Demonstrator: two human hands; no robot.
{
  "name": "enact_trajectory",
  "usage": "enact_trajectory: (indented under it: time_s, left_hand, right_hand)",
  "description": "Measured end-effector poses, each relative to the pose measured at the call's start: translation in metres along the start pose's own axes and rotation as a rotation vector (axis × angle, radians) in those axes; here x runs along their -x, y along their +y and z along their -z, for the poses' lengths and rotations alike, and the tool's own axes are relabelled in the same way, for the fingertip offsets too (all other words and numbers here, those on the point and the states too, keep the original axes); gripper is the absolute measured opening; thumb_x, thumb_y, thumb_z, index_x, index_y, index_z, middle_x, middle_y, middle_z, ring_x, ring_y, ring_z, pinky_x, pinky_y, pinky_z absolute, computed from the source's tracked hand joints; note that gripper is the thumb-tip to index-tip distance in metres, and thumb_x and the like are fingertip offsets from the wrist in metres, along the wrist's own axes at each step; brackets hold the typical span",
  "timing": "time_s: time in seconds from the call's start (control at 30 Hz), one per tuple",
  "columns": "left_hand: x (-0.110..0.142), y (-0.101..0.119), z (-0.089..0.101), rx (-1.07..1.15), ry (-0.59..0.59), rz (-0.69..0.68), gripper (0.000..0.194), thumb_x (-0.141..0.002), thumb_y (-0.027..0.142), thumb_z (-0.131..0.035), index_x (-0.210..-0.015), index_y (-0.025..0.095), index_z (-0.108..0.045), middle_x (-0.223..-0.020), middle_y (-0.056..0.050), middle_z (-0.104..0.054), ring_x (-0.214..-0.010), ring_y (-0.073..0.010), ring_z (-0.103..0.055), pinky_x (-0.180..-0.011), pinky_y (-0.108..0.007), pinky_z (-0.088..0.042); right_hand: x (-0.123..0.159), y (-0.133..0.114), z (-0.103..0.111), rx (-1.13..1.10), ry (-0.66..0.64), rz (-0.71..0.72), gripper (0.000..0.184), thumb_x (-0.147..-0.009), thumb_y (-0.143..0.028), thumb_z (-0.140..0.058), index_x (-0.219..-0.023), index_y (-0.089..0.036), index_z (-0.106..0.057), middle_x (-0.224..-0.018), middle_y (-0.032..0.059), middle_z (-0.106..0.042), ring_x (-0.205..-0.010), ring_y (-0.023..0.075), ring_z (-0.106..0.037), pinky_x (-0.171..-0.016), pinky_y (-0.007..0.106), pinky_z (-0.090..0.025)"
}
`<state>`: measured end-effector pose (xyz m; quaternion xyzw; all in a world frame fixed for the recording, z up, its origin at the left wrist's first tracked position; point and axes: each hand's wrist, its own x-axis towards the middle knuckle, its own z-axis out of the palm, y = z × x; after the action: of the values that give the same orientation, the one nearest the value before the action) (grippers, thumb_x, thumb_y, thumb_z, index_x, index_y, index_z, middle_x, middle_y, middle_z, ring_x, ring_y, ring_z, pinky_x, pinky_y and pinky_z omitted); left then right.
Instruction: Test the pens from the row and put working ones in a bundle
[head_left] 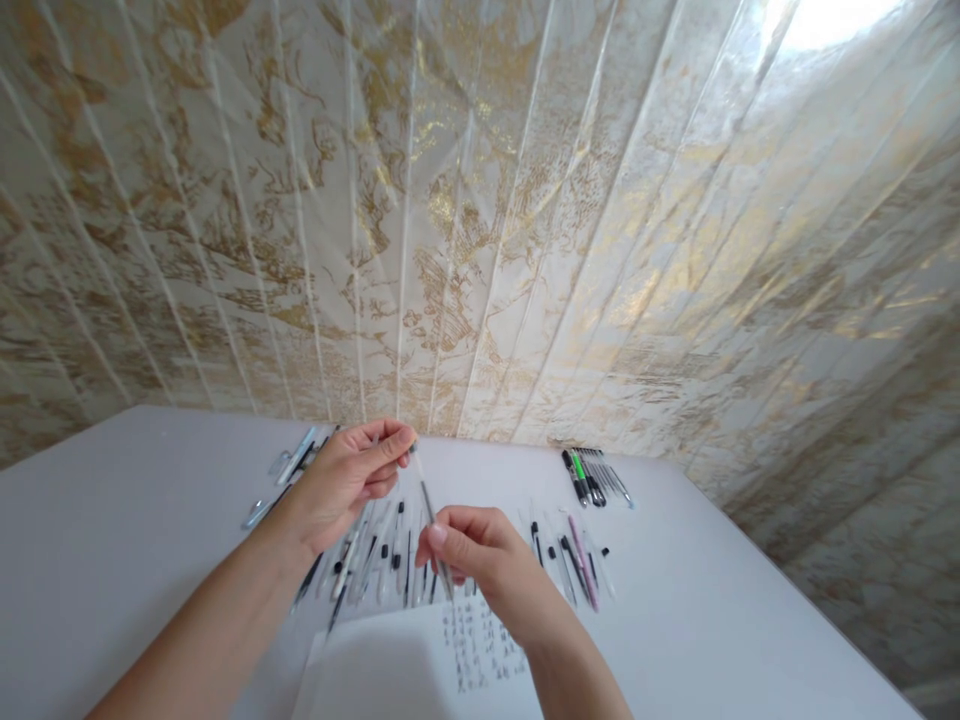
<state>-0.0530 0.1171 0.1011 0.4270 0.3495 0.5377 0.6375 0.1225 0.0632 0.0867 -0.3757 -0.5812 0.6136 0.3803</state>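
Observation:
My left hand [356, 470] is raised above the table, thumb and fingers pinched at the upper end of a thin pen refill [427, 500]. The refill slants down to the right, pale near the top and dark grey lower down. Around its lower part are the closed fingers of my right hand [472, 550]. Whether a separate small piece sits in the left fingertips is too small to tell. Beneath both hands lie several loose pen parts, among them clear barrels, dark refills and a black cap [396, 562].
A sheet of paper [375, 665] with handwriting lies at the near edge. Right of my hands are a pink pen [583, 562] and more parts. Farther back sit a green-and-black pen [578, 465] and a row of refills [609, 475]. Patterned sheeting [450, 250] covers the wall behind the white table [150, 520].

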Motion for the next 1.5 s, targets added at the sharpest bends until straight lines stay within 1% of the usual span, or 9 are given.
enact_trajectory:
  time_s: [0.17,0.3,0.43,0.53,0.67,0.77,0.93,1.17,1.5]
  left_hand:
    - [0.003,-0.002,-0.006,0.053,-0.048,0.047,0.046,-0.056,0.049,-0.089,-0.067,0.015,-0.06,-0.05,0.011,-0.039,-0.044,-0.0013,-0.013,-0.035,-0.012,-0.013]
    - [0.004,-0.006,-0.014,0.022,-0.107,0.07,0.045,-0.063,0.052,-0.084,-0.071,0.015,-0.061,-0.052,0.011,-0.04,-0.044,-0.002,-0.012,-0.036,-0.015,-0.012]
    - [0.01,-0.028,-0.022,-0.063,-0.084,0.049,0.039,-0.08,0.056,-0.066,-0.086,0.018,-0.063,-0.055,0.01,-0.04,-0.044,-0.0043,-0.014,-0.04,-0.018,-0.01]
    - [0.026,-0.061,-0.019,-0.177,-0.092,0.071,0.038,-0.082,0.055,-0.064,-0.075,0.018,-0.061,-0.05,0.011,-0.032,-0.044,-0.0062,-0.018,-0.042,-0.022,-0.01]
    - [0.056,-0.104,-0.001,-0.434,-0.114,0.111,0.046,-0.084,0.061,-0.057,-0.07,0.018,-0.06,-0.054,0.009,-0.03,-0.053,-0.011,-0.028,-0.05,-0.024,-0.019]
    - [0.07,-0.118,0.01,-0.516,-0.105,0.172,0.049,-0.085,0.067,-0.047,-0.072,0.02,-0.056,-0.056,0.009,-0.025,-0.054,-0.0131,-0.026,-0.051,-0.025,-0.02]
    - [0.073,-0.115,0.012,-0.566,-0.157,0.219,0.046,-0.085,0.065,-0.048,-0.072,0.022,-0.055,-0.057,0.008,-0.029,-0.056,-0.0146,-0.03,-0.054,-0.026,-0.022]
    - [0.075,-0.108,0.01,-0.625,-0.242,0.238,0.036,-0.089,0.054,-0.05,-0.074,0.021,-0.055,-0.06,0.007,-0.034,-0.06,-0.0153,-0.034,-0.057,-0.026,-0.025]
    - [0.073,-0.104,0.008,-0.644,-0.242,0.25,0.031,-0.089,0.048,-0.05,-0.074,0.021,-0.055,-0.062,0.006,-0.035,-0.062,-0.016,-0.035,-0.059,-0.025,-0.027]
  right_hand:
    - [0.003,-0.003,-0.006,-0.246,-0.102,-0.087,0.043,-0.072,-0.058,-0.071,-0.063,-0.017,-0.063,-0.055,-0.0034,-0.049,-0.05,0.0088,-0.033,-0.052,0.024,-0.024]
    - [0.01,-0.002,-0.007,-0.247,-0.124,-0.105,0.042,-0.071,-0.056,-0.073,-0.064,-0.016,-0.062,-0.053,-0.0043,-0.05,-0.044,0.006,-0.031,-0.047,0.023,-0.022]
    - [0.029,0.014,-0.005,0.017,0.142,-0.04,0.025,-0.075,-0.038,-0.072,-0.071,-0.018,-0.058,-0.056,-0.0025,-0.058,-0.045,0.0078,-0.042,-0.044,0.02,-0.027]
    - [0.046,0.045,0.0,0.257,0.339,0.021,0.013,-0.076,-0.028,-0.066,-0.073,-0.018,-0.057,-0.061,-0.0004,-0.061,-0.052,0.0111,-0.05,-0.048,0.021,-0.034]
    - [0.057,0.095,0.008,0.368,0.444,0.017,0.009,-0.077,-0.027,-0.059,-0.076,-0.018,-0.061,-0.059,-0.0006,-0.061,-0.048,0.0113,-0.045,-0.047,0.022,-0.031]
    - [0.056,0.123,0.009,0.347,0.47,-0.016,0.012,-0.074,-0.029,-0.058,-0.072,-0.018,-0.061,-0.054,-0.0016,-0.056,-0.045,0.0105,-0.039,-0.047,0.024,-0.028]
    - [0.055,0.137,0.006,0.379,0.529,-0.028,0.016,-0.066,-0.029,-0.059,-0.06,-0.022,-0.046,-0.046,-0.0075,-0.037,-0.043,0.0089,-0.028,-0.044,0.024,-0.022]
    - [0.057,0.135,0.002,0.464,0.514,-0.016,0.016,-0.066,-0.027,-0.056,-0.057,-0.023,-0.043,-0.047,-0.0075,-0.033,-0.043,0.0089,-0.026,-0.043,0.025,-0.02]
    - [0.057,0.132,0.0,0.456,0.51,-0.056,0.018,-0.067,-0.027,-0.056,-0.057,-0.024,-0.041,-0.047,-0.0068,-0.032,-0.043,0.0096,-0.026,-0.044,0.027,-0.021]
